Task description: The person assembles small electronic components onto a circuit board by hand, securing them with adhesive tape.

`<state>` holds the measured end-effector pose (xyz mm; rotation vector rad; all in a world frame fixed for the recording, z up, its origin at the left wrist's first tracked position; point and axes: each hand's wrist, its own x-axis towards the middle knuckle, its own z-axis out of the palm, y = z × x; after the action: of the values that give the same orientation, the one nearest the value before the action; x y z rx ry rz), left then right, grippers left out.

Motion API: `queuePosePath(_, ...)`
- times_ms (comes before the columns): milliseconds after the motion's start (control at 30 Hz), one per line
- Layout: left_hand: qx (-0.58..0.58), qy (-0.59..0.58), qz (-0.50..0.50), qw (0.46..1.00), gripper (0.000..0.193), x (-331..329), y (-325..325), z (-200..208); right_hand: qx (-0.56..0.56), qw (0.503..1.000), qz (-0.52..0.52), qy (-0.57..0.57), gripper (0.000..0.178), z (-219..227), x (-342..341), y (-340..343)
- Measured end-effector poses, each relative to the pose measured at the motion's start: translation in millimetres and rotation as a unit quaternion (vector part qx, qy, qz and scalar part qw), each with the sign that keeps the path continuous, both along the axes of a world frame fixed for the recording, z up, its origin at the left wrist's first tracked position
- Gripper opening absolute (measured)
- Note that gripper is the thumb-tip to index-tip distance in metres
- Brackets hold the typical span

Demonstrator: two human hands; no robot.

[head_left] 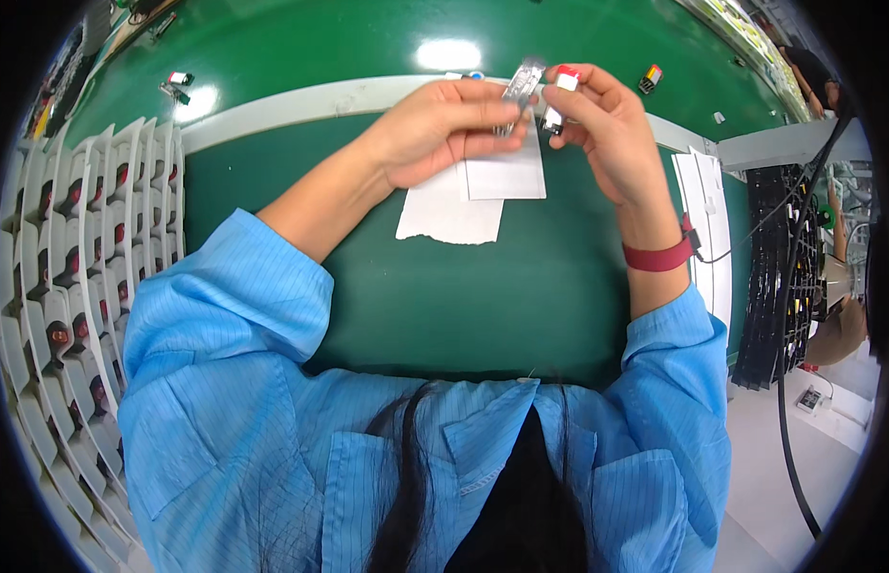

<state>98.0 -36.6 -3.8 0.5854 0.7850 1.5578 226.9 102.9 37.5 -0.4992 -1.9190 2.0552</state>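
Over the far side of the dark green mat (444, 306), both of my hands are raised close together. My left hand (430, 129) pinches a narrow, clear, shiny piece (524, 88) between thumb and fingers; its exact kind does not show. Between the thumb and fingers of my right hand (612, 119) is a small white cylinder with a red end and a dark tip (563, 88). The two pieces are apart, side by side. Beneath my hands lie a torn-edged white paper (449, 218) and a second white sheet (521, 180), partly covered by my fingers.
A white ribbed tray (110, 277) at left holds several red-and-black pieces. Past the white rail (263, 113), small items (651, 78) lie on a green surface (349, 43). At right are white sheets (704, 215), black trays (764, 277), a hanging cable (784, 401) and another person (839, 329).
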Motion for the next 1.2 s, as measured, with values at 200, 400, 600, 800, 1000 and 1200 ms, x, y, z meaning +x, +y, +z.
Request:
queuePosePath(200,0.068,0.043,0.172,0.982,0.025,-13,6,10,0.058,0.993,-0.079,-0.063,0.014,-33,0,16)
queuePosePath(400,0.012,0.078,0.178,0.981,0.023,0,2,6,0.420,0.904,0.050,-0.061,0.020,-15,3,-18)
queuePosePath(600,0.070,0.130,0.323,0.935,0.021,-2,9,-4,0.603,0.793,0.069,0.049,0.037,-32,-4,-24)
queuePosePath(800,0.040,0.093,0.342,0.934,0.024,0,8,-3,0.467,0.875,0.119,-0.041,0.030,-15,-28,-8)
queuePosePath(1000,0.037,0.069,0.336,0.939,0.024,-3,10,-10,0.459,0.870,0.120,-0.134,0.028,-7,-39,-8)
queuePosePath(1200,0.022,0.105,0.323,0.940,0.025,-3,5,2,0.627,0.758,0.064,0.166,0.024,-26,37,-54)
